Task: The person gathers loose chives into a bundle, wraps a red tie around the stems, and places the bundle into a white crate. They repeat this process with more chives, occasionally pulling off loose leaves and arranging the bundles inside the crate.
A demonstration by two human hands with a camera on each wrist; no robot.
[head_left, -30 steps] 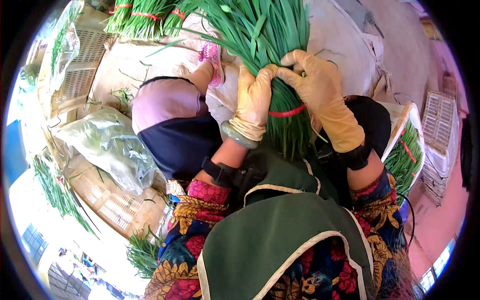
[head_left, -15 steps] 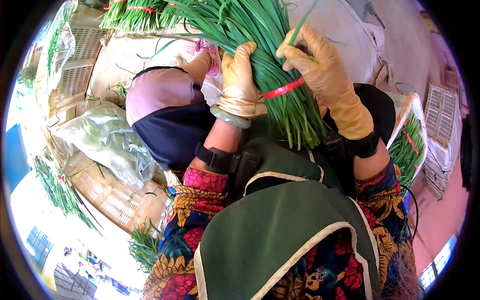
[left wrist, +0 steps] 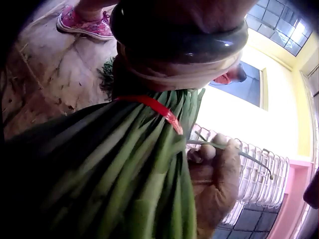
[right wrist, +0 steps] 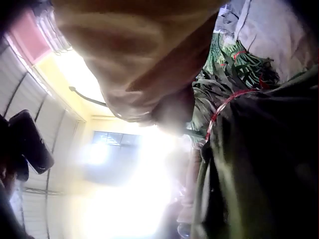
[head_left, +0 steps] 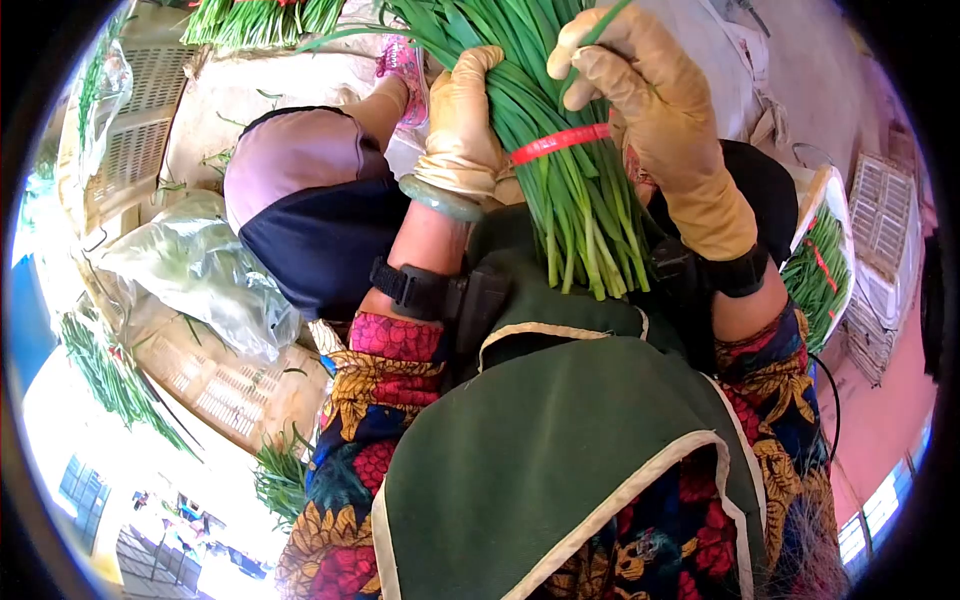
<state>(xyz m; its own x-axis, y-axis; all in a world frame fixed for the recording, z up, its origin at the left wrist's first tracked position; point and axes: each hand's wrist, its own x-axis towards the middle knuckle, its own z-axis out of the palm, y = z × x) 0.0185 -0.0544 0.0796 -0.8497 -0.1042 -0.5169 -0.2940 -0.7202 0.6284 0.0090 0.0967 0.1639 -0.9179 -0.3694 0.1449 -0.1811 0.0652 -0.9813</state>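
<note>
The left hand point(head_left: 464, 128) holds the bunch point(head_left: 580, 200) just above its red band point(head_left: 560, 143), thumb point(head_left: 474, 68) over the leaves, other fingers hidden. The right hand point(head_left: 660, 125) pinches one leaf point(head_left: 610, 19) at the bunch's edge. The bunch is tilted in front of the green apron point(head_left: 560, 430), stem ends toward it. A plastic bag point(head_left: 205, 265) lies by a crate point(head_left: 225, 390), more bunches point(head_left: 262, 20) farther off

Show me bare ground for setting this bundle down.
Two patches look free: the pale ground sheet, lightly littered, between the pink shoe and the upper-left crate; and the floor beyond the white crates. Crowded: around the held bundle, the tied greens at right, and the plastic bag by the lower-left crate.
</note>
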